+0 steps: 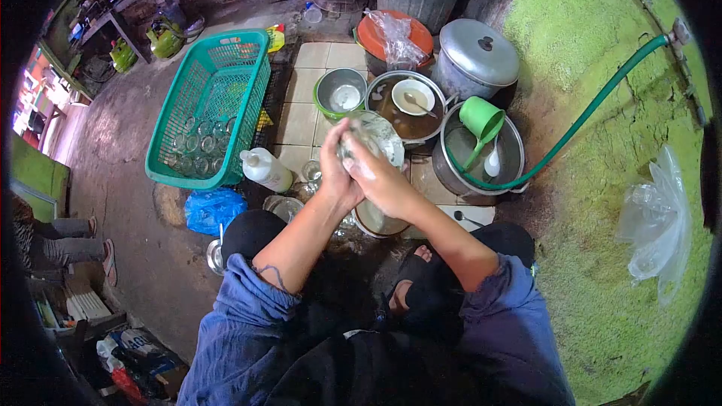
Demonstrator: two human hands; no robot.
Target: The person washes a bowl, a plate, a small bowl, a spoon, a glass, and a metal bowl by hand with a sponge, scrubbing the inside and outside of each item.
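My left hand (338, 169) and my right hand (380, 180) are pressed close together over the tiled patch, with white suds on the fingers. Between them is a soapy glass or sponge that I cannot make out clearly; both hands are closed around it. Just behind them sits a soapy pale bowl (387, 139), partly covered by the fingers. Below the wrists a round basin (380, 222) is partly hidden. To the left stand a white bottle (267, 169) and a small clear glass (311, 171).
A green basket (162, 124) holds several glasses. Pots of water, one with a bowl (413, 96), another with a green dipper (481, 122) and a hose (587, 124), stand at the right. A lidded pot (477, 53) is behind. A person's legs (68, 249) show far left.
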